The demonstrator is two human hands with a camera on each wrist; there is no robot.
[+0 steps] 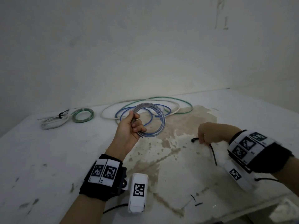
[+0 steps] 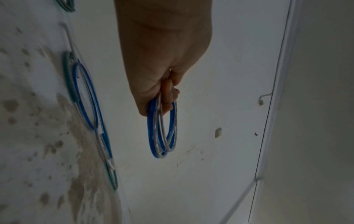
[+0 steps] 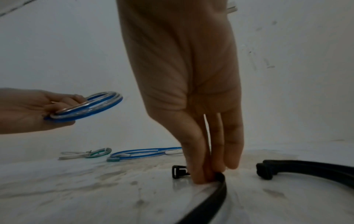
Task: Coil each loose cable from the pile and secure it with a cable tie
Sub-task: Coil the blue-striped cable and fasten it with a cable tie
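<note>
The left hand point(image 1: 129, 128) is raised above the table point(image 1: 48, 159), palm up, fingers curled through a coiled blue-and-clear cable point(image 1: 150, 120) and gripping one side of it. The coil hangs clear of the table surface, just in front of the loose cable pile point(image 1: 145, 105). In the left wrist view the coil point(image 2: 162, 130) shows several turns stacked together, held by the fingertips point(image 2: 168, 106).

The right hand point(image 1: 210, 132) is lowered to the table, to the right of the brown stain point(image 1: 161, 143). Its fingertips point(image 3: 199, 177) point downward and pinch a black cable tie point(image 3: 210, 201) against the surface. The tie's head point(image 3: 178, 172) protrudes on the left side of the fingers; its strap runs back toward the wrist. A second black strap point(image 3: 306, 169) lies on the table to the right of that hand, apart from it.

The pile, at the back of the stain near the wall point(image 1: 145, 46), comprises loose loops of blue, green and white cable lying overlapped.

To the left of the pile lie a small green coil point(image 1: 82, 115) and, touching its left side, a white bundle point(image 1: 53, 122) with a black tie around it.

Two short black offcuts point(image 1: 195, 201) lie near the table's front edge, below the stain.
</note>
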